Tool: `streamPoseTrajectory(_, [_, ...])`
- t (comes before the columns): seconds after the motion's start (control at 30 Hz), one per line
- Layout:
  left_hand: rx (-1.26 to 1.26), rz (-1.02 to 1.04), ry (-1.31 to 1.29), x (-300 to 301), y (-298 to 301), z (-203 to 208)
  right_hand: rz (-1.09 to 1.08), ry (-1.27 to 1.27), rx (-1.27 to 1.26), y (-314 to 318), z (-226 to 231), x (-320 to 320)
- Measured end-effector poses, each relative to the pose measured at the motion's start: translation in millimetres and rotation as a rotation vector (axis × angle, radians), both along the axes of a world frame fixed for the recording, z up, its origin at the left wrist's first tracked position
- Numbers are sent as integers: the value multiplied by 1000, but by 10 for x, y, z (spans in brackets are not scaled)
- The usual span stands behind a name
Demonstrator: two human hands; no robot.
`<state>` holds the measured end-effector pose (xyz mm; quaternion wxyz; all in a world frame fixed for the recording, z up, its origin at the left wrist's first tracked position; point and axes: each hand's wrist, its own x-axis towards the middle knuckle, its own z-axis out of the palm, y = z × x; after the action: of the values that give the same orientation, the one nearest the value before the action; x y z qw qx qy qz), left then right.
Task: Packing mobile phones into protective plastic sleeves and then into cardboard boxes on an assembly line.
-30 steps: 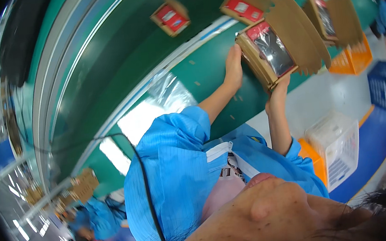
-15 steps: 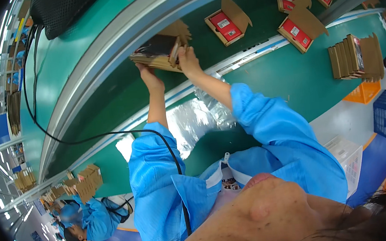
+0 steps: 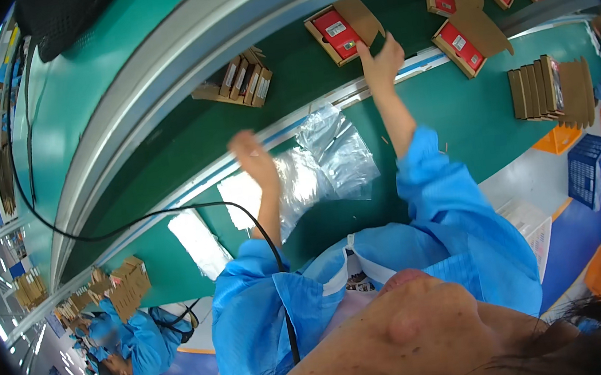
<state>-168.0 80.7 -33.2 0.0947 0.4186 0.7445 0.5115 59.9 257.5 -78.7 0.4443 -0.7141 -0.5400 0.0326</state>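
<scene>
My right hand (image 3: 381, 64) is at the near right corner of an open cardboard box (image 3: 321, 39), thumb and fingers apart around that corner. Its thumb appears to touch the edge; a firm grip does not show. Inside lies a red pack (image 3: 340, 32) with a white label, and the lid flap (image 3: 361, 14) is folded back. My left hand (image 3: 254, 161), blurred, hovers over the near edge of the belt with fingers stretched out and nothing visible in them. Beyond it, several cardboard boxes (image 3: 249, 83) stand in a row on the green belt (image 3: 186, 144).
Clear plastic bags (image 3: 337, 154) and a white stack of sheets (image 3: 200, 243) lie on the near green table. More open boxes with red packs (image 3: 461, 46) sit farther right. A box row (image 3: 539, 91) stands at the right. A metal rail (image 3: 158, 85) arches above; a black cable (image 3: 135, 221) crosses the view.
Both hands have let go of the stack of boxes, which now rests on the belt. My right hand has moved right to the open box; my left has drawn back toward me.
</scene>
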Motion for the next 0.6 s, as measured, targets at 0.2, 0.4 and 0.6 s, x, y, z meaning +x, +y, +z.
streamPoseTrajectory(0.2, [-102,-750,338,991,-696,-17,459,-256,-242,368,222,534])
streamPoseTrajectory(0.4, [-241,-798,615,882,-871,-310,853,-900,147,-820,1093,1518])
streamPoseTrajectory(0.6, [-273,-837,676,937,-841,-374,1187,-1123,109,-1603,720,1998])
